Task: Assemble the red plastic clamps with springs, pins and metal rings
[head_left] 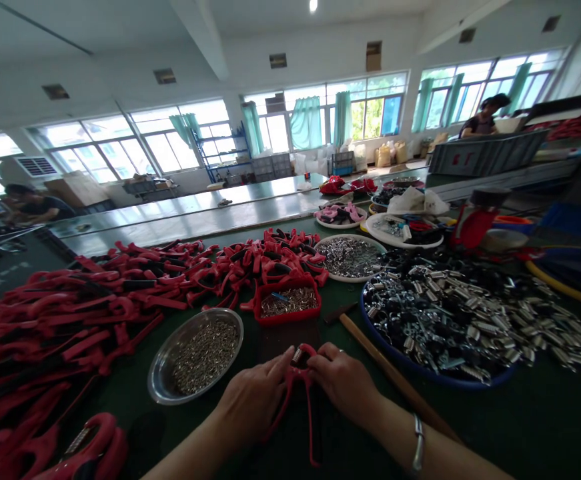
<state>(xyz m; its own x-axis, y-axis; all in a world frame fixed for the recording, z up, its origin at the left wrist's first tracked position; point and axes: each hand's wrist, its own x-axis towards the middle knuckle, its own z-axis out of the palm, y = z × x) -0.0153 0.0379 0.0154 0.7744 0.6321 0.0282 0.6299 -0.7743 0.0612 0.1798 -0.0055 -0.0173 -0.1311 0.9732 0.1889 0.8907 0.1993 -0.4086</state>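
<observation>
Left of the fingers, on a dark green work table point(545, 427): a large heap of red plastic spring clamps point(95, 300) with black inserts; one loose red clamp point(83, 447) just apart from it, near the table's edge, a coil spring visible at its middle. Just ahead and left of the fingers: a round steel tray point(153, 377) of small silver metal parts point(205, 357).

At the fingers: the left hand point(255, 400), fingers point(275, 373) curled closed around the upper part of a red clamp point(297, 393); the right hand point(343, 383), fingers point(323, 357) bent over the same clamp from the other side, a ring on one finger, a silver bangle point(417, 443) on the wrist. Both hands grip it, its two long arms hanging toward the person. A small coil spring point(296, 355) sits at the clamp's head, between the hands.

Ahead of the fingers: a red plastic tray point(285, 319) of small metal parts; beyond it, a white plate point(343, 278) of silver parts.

Right of the fingers: a hammer point(395, 377) with a wooden handle, lying on the table; a blue-rimmed tray point(430, 377) beside it, heaped with silver coil springs point(470, 327) and black pieces, the pile spilling past its far side.
</observation>
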